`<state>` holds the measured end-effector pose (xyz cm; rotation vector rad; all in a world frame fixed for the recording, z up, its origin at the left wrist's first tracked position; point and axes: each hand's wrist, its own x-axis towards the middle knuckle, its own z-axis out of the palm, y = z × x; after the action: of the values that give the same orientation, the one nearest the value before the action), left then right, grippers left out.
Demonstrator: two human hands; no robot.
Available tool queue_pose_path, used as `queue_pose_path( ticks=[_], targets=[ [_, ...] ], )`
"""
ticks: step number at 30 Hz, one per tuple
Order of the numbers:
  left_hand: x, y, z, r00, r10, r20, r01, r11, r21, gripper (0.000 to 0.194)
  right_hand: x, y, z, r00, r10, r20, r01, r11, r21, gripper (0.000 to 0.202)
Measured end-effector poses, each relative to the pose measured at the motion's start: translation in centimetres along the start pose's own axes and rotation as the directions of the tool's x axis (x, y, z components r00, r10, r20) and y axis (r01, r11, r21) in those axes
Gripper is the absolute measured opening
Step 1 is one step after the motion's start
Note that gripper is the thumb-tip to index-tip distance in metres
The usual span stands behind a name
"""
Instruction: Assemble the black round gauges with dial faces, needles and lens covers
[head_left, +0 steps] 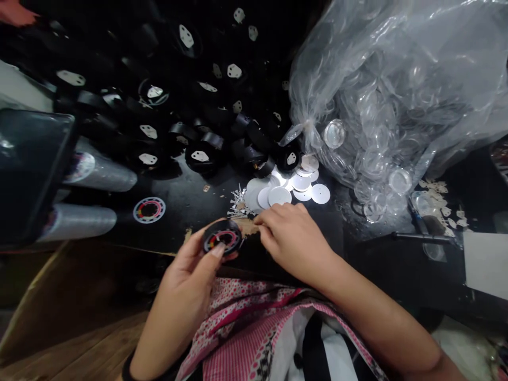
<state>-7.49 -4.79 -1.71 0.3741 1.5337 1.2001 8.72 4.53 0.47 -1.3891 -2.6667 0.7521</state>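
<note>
1. the round black case is in the left hand, at the near edge of the tabletop. the hand is partly closed: the thumb lies over the printed face, and the fingers curl round the rim. the face is turned up, with a slight tilt.
2. the right hand is to the right of the case, with a small gap between its fingertips and the rim. thumb and forefinger are drawn close together, pointing left towards the case. whether something thin is pinched there, i cannot tell.
3. being round, the case gives no long axis across its face; the line that counts seems to be the short, nearly left-to-right one from the right fingertips to the dial.
4. the loose pile of thin white slivers lies just to the far side of the case, a little right of it. they point in mixed directions, and the right fingertips look at least as near to them as the case does.
5. pale discs overlap beyond the right hand. a printed dial disc lies flat to the left, apart from both hands. black housings crowd the far left, and a clear plastic bag sits far right.
</note>
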Motion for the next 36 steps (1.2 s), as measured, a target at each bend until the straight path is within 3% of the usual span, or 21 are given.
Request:
queue_pose_path(
  ticks=[4,9,13,15,18,22,30,36],
  targets=[
    [0.7,0.9,0.2,0.995,-0.013,-0.094,-0.014,0.961,-0.277,0.011,2.1,-1.4,1.1,0.995,-0.091,-0.045,0.082,0.983,-0.165,0.018],
    [1.8,1.3,2.0,0.999,0.008,-0.034,-0.021,0.922,-0.386,0.011,2.4,-1.3,1.6,0.985,-0.171,-0.012,0.163,0.954,-0.250,0.020],
    [2.0,1.2,3.4,0.997,-0.040,0.068,0.065,0.898,-0.434,0.010,1.3,0.0,1.1,0.994,-0.108,0.035,0.113,0.967,-0.230,0.020],
    [1.9,1.1,3.6,0.994,-0.045,0.100,0.086,0.888,-0.452,0.009,0.7,0.6,0.6,0.999,-0.038,0.033,0.044,0.981,-0.187,0.018],
    [1.7,1.1,3.0,0.998,-0.002,0.058,0.026,0.903,-0.428,0.010,-0.1,1.0,0.2,0.999,0.039,0.018,-0.037,0.994,-0.102,0.015],
    [1.2,0.7,1.7,1.000,0.028,-0.014,-0.031,0.944,-0.330,0.019,-0.1,0.4,0.7,0.999,-0.024,0.041,0.029,0.991,-0.130,0.015],
    [-0.3,-0.3,0.7,0.996,-0.084,0.016,0.085,0.941,-0.329,0.018,1.2,-0.8,0.9,0.991,-0.116,0.064,0.131,0.939,-0.318,0.016],
    [-0.2,-1.2,1.8,0.997,-0.054,0.054,0.071,0.916,-0.396,0.025,0.5,-0.7,0.5,0.998,0.008,0.069,-0.001,0.995,-0.102,0.015]
  ],
)
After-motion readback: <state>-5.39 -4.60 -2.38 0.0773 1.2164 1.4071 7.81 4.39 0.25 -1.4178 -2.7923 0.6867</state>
